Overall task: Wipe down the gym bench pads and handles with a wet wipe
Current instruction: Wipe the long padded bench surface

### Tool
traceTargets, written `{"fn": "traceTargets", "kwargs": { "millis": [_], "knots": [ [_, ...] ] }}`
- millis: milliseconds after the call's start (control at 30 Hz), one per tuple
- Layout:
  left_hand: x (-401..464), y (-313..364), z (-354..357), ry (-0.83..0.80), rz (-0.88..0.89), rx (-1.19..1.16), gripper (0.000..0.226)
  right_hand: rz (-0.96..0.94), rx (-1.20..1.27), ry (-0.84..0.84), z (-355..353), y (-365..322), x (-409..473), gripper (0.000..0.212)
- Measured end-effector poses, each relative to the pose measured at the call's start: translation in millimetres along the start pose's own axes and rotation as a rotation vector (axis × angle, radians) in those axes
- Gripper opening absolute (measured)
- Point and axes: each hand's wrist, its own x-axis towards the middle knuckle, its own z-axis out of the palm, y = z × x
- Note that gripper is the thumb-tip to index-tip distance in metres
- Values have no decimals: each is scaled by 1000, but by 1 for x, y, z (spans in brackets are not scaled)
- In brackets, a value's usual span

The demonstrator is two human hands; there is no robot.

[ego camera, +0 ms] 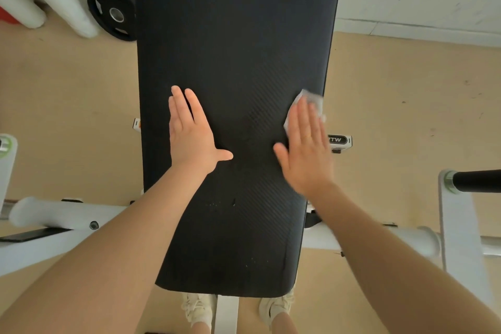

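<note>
Bench pad [235, 35]: long, black, ribbed.
Wet wipe [311, 102]: white, at the pad's right edge, pinned flat under the right hand [306, 144], whose straight fingers spread the pressure.
Left hand [189, 133]: fingers flat, holding nothing, resting near the pad's left edge, probably as a brace.
Handle [477, 180]: black, off the pad's right side.

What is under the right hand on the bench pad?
A white wet wipe lies under the right hand, pressed flat on the black bench pad. Only its far edge shows past the fingertips; the rest is covered by the hand.
</note>
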Motion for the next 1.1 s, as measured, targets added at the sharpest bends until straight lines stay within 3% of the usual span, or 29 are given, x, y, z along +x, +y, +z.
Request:
{"fn": "traceTargets", "kwargs": {
  "millis": [133,267,567,733,867,967,1033,1100],
  "knots": [
    [0,2,-3,-25,-9,27,130,-234,-91,-132,25,-26,-63,67],
    [0,-1,-4,-27,10,38,129,-364,-186,-154,24,-10,-53,68],
    [2,-7,3,15,58,-30,130,207,23,36,-3,-28,21,70],
    [-4,-24,0,48,184,3,120,-124,-80,-27,18,-87,12,68],
    [-7,-56,-6,22,302,14,110,-275,-176,-67,16,-70,17,71],
    [-10,-75,-2,97,101,-57,121,-106,-186,-23,3,-48,24,72],
    [-7,-84,2,28,-140,-295,127,-5,-164,-65,-5,-45,28,72],
    [-2,-91,9,-34,-225,-531,123,72,-113,-62,-4,-58,30,72]
  ]
}}
